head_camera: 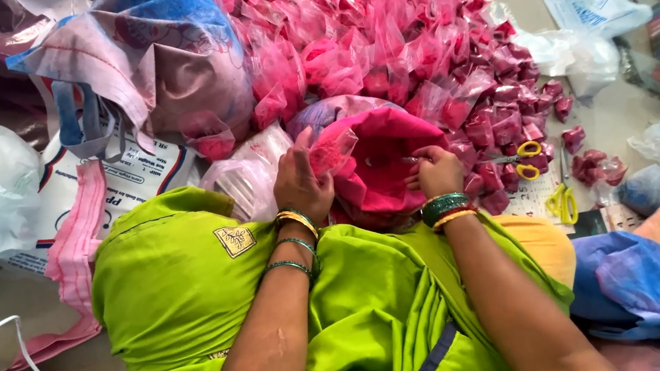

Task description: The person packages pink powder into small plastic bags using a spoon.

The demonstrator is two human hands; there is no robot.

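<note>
Floor space all around me is taken up — a great heap of small pink packets (412,35) fills the upper middle of the frame and spills down its right side. At the centre sits the pink pouch of powder (381,163), resting against my lap just above the green cloth (193,292) over my knees. My left hand (301,182) pinches a small clear packet (333,150) at the pouch's left edge, thumb and fingers closed on the film. My right hand (436,172) is curled at the pouch's right rim, fingertips drawn together; I cannot tell what, if anything, they grip. I judge this to be the filling step, the packet held at the mouth of the pouch. A next move would call for a steady hold on the thin film and the opening kept over the pouch, since loose powder would scatter.

Open room is slight. Yellow-handled scissors (528,161) lie just right of my right hand, a second pair (564,200) below them — blades near the wrist's path. Printed sacks (122,176) crowd the left; a blue cloth (647,282) bounds the lower right.
</note>
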